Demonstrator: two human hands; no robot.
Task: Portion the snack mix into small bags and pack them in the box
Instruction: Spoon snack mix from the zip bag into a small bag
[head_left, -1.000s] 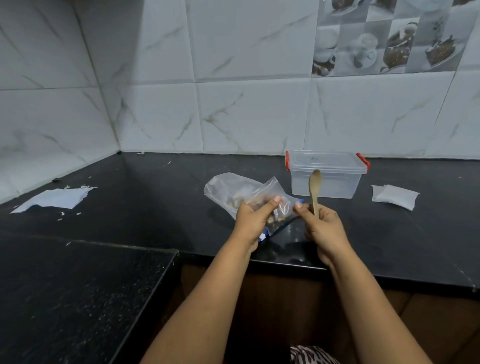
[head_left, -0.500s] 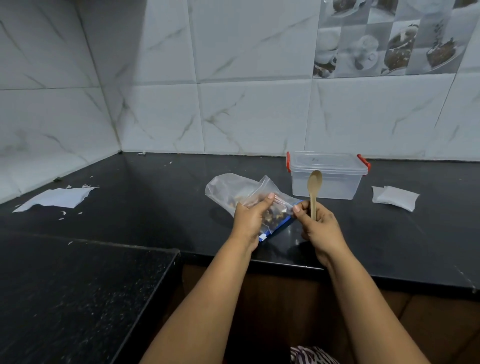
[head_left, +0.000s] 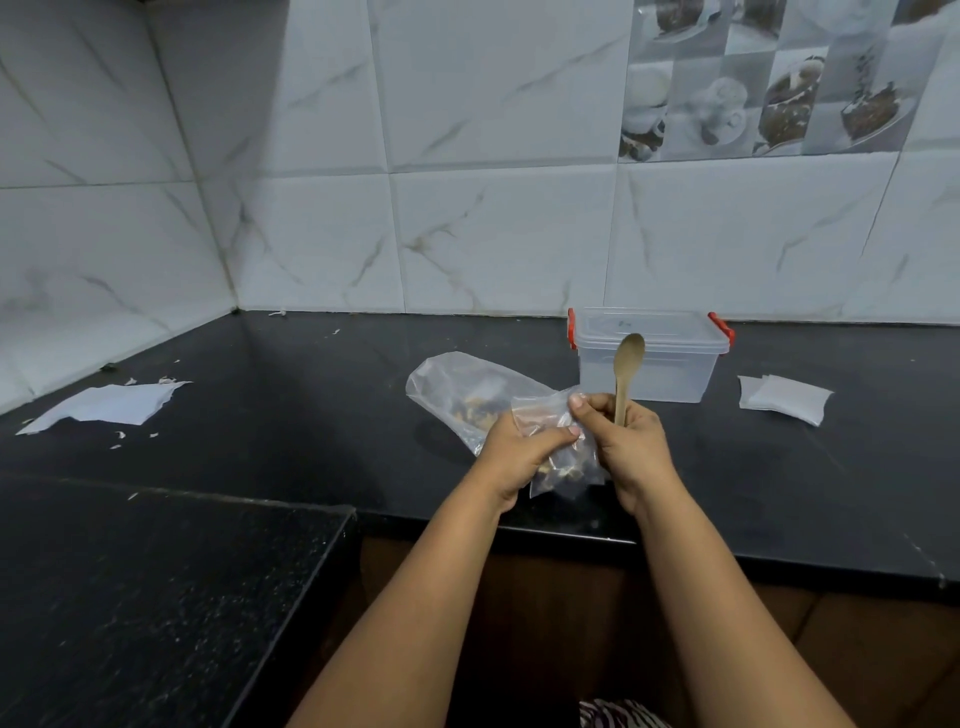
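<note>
Dim, cool light (edges warped)

I can read no text, label, brand, number or sign anywhere in front of me. The lid of the clear storage box (head_left: 647, 332) carries a small dark mark, but it is too small and blurred for me to make out. The torn white paper (head_left: 111, 405) on my left and the white sachets (head_left: 784, 397) on my right show no print that I can tell.
</note>
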